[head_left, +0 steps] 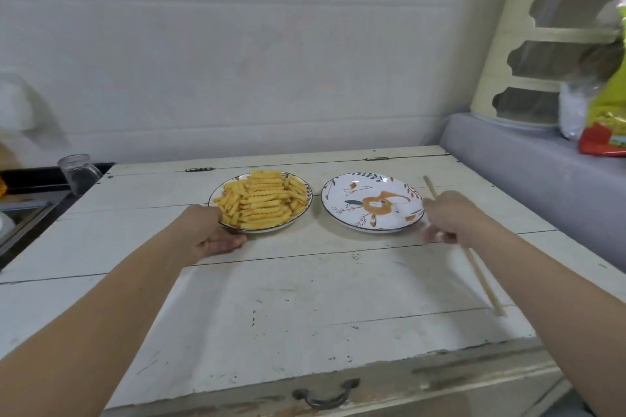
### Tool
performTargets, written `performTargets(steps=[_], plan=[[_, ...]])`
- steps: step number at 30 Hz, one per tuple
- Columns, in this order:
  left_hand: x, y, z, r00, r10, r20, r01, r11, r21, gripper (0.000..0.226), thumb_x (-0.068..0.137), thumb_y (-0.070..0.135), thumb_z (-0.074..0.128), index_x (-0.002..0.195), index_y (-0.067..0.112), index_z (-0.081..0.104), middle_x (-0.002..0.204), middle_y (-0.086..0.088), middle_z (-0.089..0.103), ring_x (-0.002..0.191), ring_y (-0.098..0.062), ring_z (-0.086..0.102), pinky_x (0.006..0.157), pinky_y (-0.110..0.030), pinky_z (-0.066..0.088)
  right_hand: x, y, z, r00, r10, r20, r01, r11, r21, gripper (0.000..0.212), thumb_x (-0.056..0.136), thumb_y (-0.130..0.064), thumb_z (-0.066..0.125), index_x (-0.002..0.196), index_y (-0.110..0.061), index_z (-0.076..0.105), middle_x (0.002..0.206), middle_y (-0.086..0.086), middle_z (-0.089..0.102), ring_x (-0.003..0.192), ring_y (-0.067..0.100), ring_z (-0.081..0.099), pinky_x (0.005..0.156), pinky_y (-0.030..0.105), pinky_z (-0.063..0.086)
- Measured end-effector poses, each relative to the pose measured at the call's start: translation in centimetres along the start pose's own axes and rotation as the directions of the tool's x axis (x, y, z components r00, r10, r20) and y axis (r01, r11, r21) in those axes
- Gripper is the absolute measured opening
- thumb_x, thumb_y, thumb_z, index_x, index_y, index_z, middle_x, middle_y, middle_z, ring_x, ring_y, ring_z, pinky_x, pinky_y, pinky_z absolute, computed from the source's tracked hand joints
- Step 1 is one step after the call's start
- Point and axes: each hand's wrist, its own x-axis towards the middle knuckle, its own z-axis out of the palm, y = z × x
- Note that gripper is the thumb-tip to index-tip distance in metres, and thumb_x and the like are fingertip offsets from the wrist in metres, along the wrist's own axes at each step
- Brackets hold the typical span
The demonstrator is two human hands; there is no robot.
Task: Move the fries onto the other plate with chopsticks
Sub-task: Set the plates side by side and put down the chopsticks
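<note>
While both arms reach out over the worn white table (271, 298), two plates sit side by side near its far edge, close together but not touching. On the left, the plate of fries (299, 213) carries a heaped pile of crinkle-cut fries (262, 201), too many to count, stacked well above the rim. To its right, the patterned plate (342, 210) holds no food at all; only its painted orange figure and leaves show.

One pair of chopsticks (482, 278) is in play, though blur makes the two sticks read almost as one line, running from beyond the right plate's edge back toward the table's near right side. At that plate's right rim, the right hand (449, 217) has its fingers curled around the sticks. Over on the other side, the left hand (210, 230) grips the near left rim of the fries' plate, thumb on top of the rim and fingers tucked beneath it.

Off the table's left end stands one clear glass jar (79, 173) beside a dark sink edge. Along the right runs a grey ledge (528, 159) bearing a cream shelf rack (501, 44), one clear bag and one yellow-green and red packet (606, 118).
</note>
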Motion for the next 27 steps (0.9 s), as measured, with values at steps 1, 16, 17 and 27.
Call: performTargets(steps=[1,16,17,27], plan=[[-0.3,-0.1,-0.2,1.000,0.010,-0.009,-0.010,1.000,0.020,0.031,0.100,0.002,0.043,0.124,-0.005,0.061,0.090,-0.030,0.076,0.065,-0.036,0.076,0.051,-0.036,0.063,-0.6,-0.6,-0.6,0.996,-0.075,-0.046,0.075,0.997,-0.012,0.034,0.101,-0.024,0.039,0.105,0.002,0.060,0.062,0.015,0.072,0.039,0.020,0.043,0.043,0.023,0.037],[-3.9,-5.9,-2.2,0.833,0.483,-0.271,-0.389,0.859,0.334,0.034,0.098,0.007,0.048,0.126,0.021,0.061,0.093,-0.012,0.071,0.077,-0.014,0.068,0.071,-0.033,0.051,-13.0,3.3,11.1,0.171,-0.871,0.460,0.824,-0.130,-0.552,0.031,0.065,-0.009,0.083,0.083,-0.014,0.058,0.090,0.002,0.047,0.071,0.021,0.047,0.055,0.030,0.024],[-3.8,-6.0,-2.3,0.833,0.485,-0.266,-0.391,0.856,0.337,0.034,0.097,0.006,0.049,0.125,0.021,0.062,0.091,-0.011,0.071,0.078,-0.015,0.069,0.071,-0.034,0.051,-12.9,3.2,11.5,0.223,-0.831,0.509,0.795,-0.147,-0.589,0.043,0.044,-0.001,0.080,0.080,-0.014,0.059,0.091,0.004,0.048,0.070,0.021,0.049,0.053,0.029,0.022],[-3.6,-6.3,-2.4,0.830,0.498,-0.251,-0.408,0.849,0.336,0.031,0.097,0.007,0.048,0.119,0.020,0.067,0.092,-0.013,0.071,0.075,-0.011,0.066,0.065,-0.029,0.048,-12.3,2.2,12.3,0.351,-0.761,0.546,0.714,-0.159,-0.681,0.051,0.048,0.010,0.051,0.096,-0.005,0.061,0.104,0.012,0.051,0.083,0.026,0.055,0.057,0.032,0.030]])
